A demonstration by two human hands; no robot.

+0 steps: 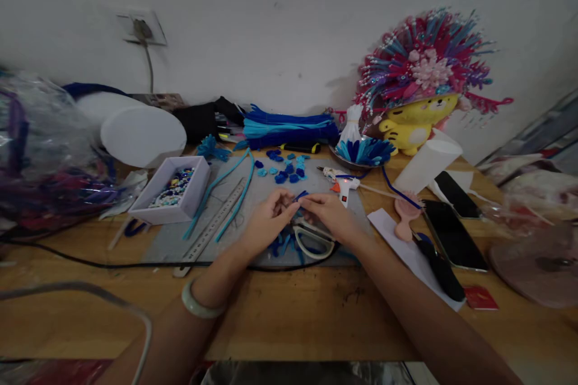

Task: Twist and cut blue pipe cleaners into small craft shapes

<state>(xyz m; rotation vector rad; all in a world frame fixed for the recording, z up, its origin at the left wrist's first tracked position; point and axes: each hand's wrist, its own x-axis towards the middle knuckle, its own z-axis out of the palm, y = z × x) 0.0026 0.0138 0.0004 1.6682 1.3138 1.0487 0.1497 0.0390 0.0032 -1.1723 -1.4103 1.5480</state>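
Between the fingertips of both hands is a short dark blue pipe cleaner piece (300, 195). My left hand (270, 219) pinches it from the left, and my right hand (330, 215) pinches it from the right; their fingers meet. Just below the hands lie scissors with pale handles (313, 246), partly covered by the right hand, and several blue cut pieces (284, 243). Beyond the fingertips, small blue curled pieces (289, 171) are scattered on the grey cutting mat (180, 246). Two long light blue pipe cleaners (237, 207) and a steel ruler (214, 222) lie left of my hands.
A white box of beads (174, 189) stands at left. A hot glue gun (345, 187), a pink brush (405, 216) and a phone (454, 234) lie at right. Pipe cleaner bundles (289, 126) rest by the wall. A black cable (112, 265) crosses the table's front.
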